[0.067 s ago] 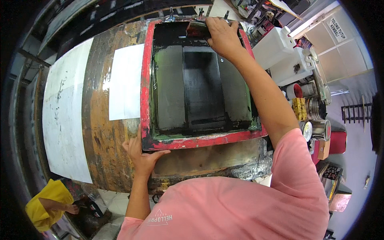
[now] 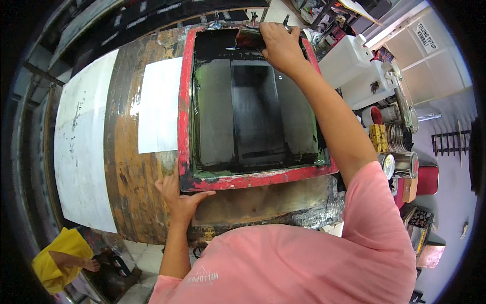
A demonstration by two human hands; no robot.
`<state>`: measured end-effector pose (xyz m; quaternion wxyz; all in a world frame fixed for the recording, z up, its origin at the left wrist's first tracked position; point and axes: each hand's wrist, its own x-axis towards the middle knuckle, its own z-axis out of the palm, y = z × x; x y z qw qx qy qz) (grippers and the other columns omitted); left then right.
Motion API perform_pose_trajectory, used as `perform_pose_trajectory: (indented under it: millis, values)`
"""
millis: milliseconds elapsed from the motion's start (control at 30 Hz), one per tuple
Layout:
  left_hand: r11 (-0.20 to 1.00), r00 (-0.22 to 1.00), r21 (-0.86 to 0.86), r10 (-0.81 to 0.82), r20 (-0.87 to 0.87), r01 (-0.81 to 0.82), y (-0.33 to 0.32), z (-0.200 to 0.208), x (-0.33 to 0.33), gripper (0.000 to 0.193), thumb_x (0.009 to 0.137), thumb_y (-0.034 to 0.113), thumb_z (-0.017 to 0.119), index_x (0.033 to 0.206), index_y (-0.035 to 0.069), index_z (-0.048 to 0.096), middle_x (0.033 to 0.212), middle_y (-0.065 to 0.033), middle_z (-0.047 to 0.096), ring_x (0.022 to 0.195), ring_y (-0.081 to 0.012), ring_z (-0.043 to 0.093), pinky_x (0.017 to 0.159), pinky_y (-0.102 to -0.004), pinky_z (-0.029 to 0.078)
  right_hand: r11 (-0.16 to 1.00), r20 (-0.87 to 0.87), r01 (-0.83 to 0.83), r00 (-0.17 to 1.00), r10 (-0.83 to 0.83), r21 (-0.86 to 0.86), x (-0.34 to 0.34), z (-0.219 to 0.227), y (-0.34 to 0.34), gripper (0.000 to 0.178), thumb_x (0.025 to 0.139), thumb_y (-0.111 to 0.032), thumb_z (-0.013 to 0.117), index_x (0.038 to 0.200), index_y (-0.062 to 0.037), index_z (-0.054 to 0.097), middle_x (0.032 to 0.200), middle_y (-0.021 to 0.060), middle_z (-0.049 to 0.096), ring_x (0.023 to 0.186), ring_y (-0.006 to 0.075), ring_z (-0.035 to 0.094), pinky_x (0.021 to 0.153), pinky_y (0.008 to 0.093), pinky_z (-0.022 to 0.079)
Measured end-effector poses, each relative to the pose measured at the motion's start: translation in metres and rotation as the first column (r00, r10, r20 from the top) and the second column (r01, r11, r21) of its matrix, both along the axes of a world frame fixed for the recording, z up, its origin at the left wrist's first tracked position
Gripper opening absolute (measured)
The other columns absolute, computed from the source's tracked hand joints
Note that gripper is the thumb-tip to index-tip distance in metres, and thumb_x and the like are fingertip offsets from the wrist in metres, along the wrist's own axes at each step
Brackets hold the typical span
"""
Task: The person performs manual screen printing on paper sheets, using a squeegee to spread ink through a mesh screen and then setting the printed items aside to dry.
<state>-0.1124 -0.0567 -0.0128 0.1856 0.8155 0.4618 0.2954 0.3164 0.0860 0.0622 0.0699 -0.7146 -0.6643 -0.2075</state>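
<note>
A silkscreen printing frame (image 2: 185,111) with red-painted edges lies on the stained worktable (image 2: 134,187). Its mesh (image 2: 257,111) is grey with a darker band down the middle, and black ink is smeared around the inner border. At the far end of the mesh, my right hand (image 2: 281,44) is closed on a dark, ink-covered squeegee (image 2: 248,38), partly hidden by the fingers. My left hand (image 2: 181,198) is at the near left corner of the frame, its thumb along the front edge and a finger stretched up the left side, fingers apart.
White paper (image 2: 159,106) lies left of the frame, with a larger white sheet (image 2: 83,147) further left. Metal clamps (image 2: 254,18) stand behind the frame. White jerrycans (image 2: 347,61) and tins (image 2: 405,164) crowd the right side. A person in yellow (image 2: 63,258) is at lower left.
</note>
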Motion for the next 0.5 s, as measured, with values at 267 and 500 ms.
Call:
perform_pose_trajectory:
  millis: [267, 500]
  values:
    - [0.999, 1.0, -0.049, 0.006, 0.009, -0.005, -0.001, -0.002, 0.0, 0.127, 0.048, 0.06, 0.097, 0.153, 0.004, 0.053, 0.095, -0.0016, 0.065, 0.093, -0.0238, 0.052, 0.095, -0.0407, 0.034, 0.999, 0.072, 0.016, 0.997, -0.018, 0.04, 0.018, -0.022, 0.044, 0.042, 0.084, -0.014, 0.075, 0.122, -0.0109, 0.056, 0.118, 0.0055, 0.066, 0.113, 0.0265, 0.067, 0.1, 0.0637, 0.039]
    - [0.999, 1.0, -0.036, -0.005, 0.006, 0.005, 0.0, -0.004, -0.003, 0.131, 0.045, 0.063, 0.095, 0.153, 0.002, 0.053, 0.092, -0.0016, 0.061, 0.09, -0.0238, 0.05, 0.092, -0.0401, 0.035, 0.999, 0.033, -0.032, 0.999, 0.033, -0.016, 0.026, -0.045, 0.057, 0.045, 0.083, -0.013, 0.076, 0.122, -0.009, 0.056, 0.121, 0.0079, 0.066, 0.115, 0.0298, 0.067, 0.104, 0.0661, 0.038]
